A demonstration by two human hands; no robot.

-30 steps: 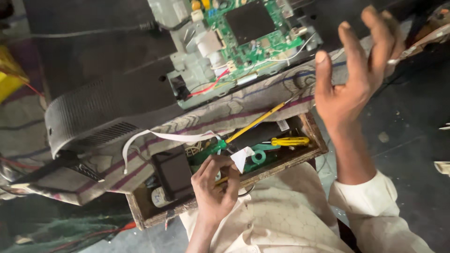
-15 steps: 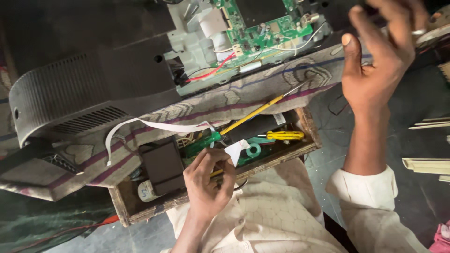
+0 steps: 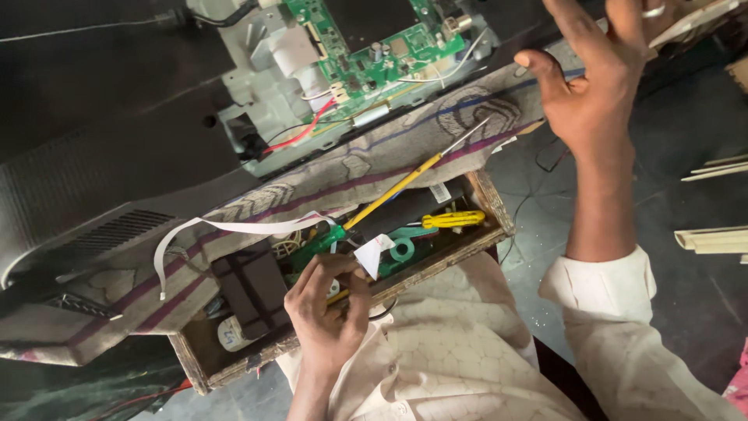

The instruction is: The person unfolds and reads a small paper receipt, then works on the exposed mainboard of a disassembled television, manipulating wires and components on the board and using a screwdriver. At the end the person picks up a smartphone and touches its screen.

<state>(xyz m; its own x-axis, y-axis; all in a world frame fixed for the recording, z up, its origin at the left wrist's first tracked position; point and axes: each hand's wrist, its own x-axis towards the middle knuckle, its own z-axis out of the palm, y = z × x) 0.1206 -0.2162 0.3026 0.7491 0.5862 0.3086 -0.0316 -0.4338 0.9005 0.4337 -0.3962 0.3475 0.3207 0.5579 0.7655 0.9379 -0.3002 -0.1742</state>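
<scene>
- Two hands in play here: the left hand (image 3: pixel 327 308) dips into the wooden toolbox (image 3: pixel 491 204) at the person's lap, while the right hand (image 3: pixel 604 86) is up high over the patterned cloth (image 3: pixel 351 168).
- Left hand is curled, fingertips pinched around something small and yellowish at the box's near edge; what exactly it grips is hidden under the fingers, so that one I cannot tell.
- Right hand is spread wide, fingers apart, palm empty, a ring on one finger; its fingertips run off the top edge.
- Just beside the left hand: a white scrap of paper (image 3: pixel 372 253), a green-handled tool (image 3: pixel 315 245) and a teal ring-shaped piece (image 3: pixel 402 249).
- A long yellow-handled screwdriver (image 3: pixel 393 191) slants out of the box, its metal tip resting on the cloth, pointing toward the right hand but well apart from it.
- A shorter yellow screwdriver (image 3: pixel 453 219) lies in the box's right end; a dark brown block (image 3: pixel 253 288) fills the left part.
- A white ribbon cable (image 3: pixel 202 228) loops across the cloth, near the box's far wall.
- Up top, a green circuit board (image 3: pixel 366 58) sits on a grey metal frame, red wire (image 3: pixel 300 134) trailing out; the board is cut off by the frame edge.
- The box's deeper contents are a shadowy tangle, hard to make out.
</scene>
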